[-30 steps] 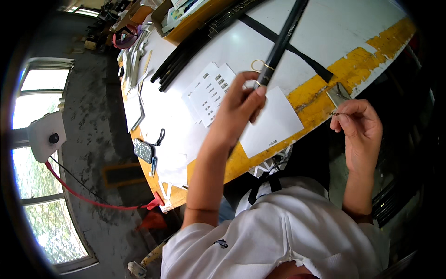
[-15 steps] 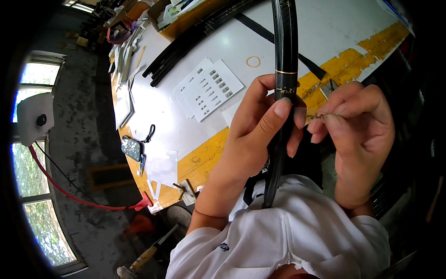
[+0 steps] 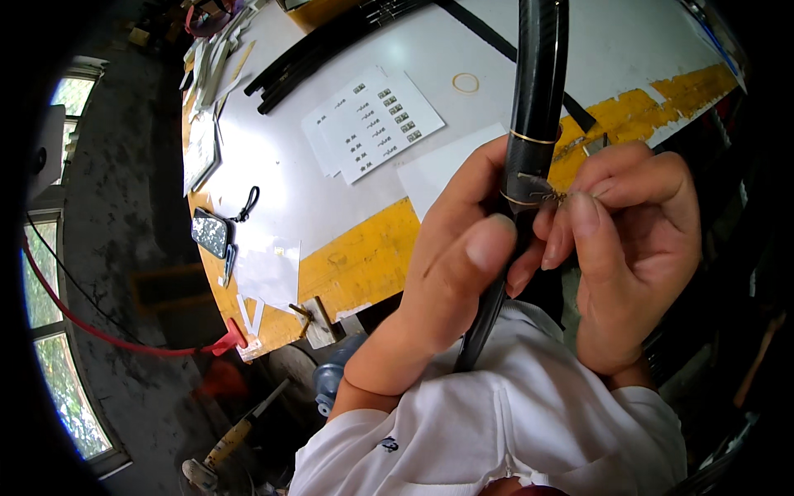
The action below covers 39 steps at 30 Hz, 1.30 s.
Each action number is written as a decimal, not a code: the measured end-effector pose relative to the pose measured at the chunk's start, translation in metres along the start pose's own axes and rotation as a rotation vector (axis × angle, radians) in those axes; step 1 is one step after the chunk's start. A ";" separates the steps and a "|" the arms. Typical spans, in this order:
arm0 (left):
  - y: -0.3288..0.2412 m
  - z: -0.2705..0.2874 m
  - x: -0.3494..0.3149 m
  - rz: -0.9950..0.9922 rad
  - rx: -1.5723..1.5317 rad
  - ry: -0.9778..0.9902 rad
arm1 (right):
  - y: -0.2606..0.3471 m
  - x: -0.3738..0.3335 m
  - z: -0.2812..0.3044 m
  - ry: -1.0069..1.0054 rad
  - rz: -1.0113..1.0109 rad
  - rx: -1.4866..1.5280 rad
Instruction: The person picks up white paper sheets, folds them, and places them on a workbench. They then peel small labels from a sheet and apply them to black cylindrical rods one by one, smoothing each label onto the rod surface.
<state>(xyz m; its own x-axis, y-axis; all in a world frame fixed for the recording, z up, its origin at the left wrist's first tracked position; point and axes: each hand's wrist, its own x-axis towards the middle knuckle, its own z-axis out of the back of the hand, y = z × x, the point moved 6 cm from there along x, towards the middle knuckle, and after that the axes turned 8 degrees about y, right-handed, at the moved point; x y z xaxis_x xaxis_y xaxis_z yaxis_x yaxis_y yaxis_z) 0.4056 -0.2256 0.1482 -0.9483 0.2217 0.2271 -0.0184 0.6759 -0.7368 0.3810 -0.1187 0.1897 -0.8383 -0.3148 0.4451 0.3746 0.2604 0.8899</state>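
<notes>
My left hand [image 3: 455,273] is wrapped round a glossy black rod [image 3: 538,83] with thin gold rings, its thumb along the near side. The rod stands tilted, its lower end against my white shirt and its upper end running out of view at the top. In my right hand [image 3: 633,223], thumb and fingertips pinch a small clear decal film [image 3: 547,192] with fine dark-gold marks. The film's left end overlaps the rod beside the lower gold ring. Whether it touches the surface I cannot tell.
White decal sheets [image 3: 389,124] lie on the worn table [image 3: 356,269], with a rubber band [image 3: 466,83] and several black rods [image 3: 331,58] farther back. A phone [image 3: 212,231] rests near the left edge. A metal clamp [image 3: 316,322] sits at the front edge.
The decal film has moved from beside the rod to overlap it. My left thumb has shifted down, the rod has turned and tilts more to the right, and the view has shifted.
</notes>
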 end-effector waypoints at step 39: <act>-0.007 -0.008 -0.015 0.083 0.346 -0.250 | -0.017 -0.026 -0.001 -0.153 -0.011 0.013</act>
<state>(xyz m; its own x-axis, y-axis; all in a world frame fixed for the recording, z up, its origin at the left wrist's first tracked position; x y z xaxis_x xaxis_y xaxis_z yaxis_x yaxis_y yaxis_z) 0.4230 -0.2281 0.1555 -0.9979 0.0590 0.0283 -0.0039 0.3781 -0.9258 0.3972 -0.1158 0.1629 -0.8932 -0.1750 0.4143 0.3612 0.2699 0.8926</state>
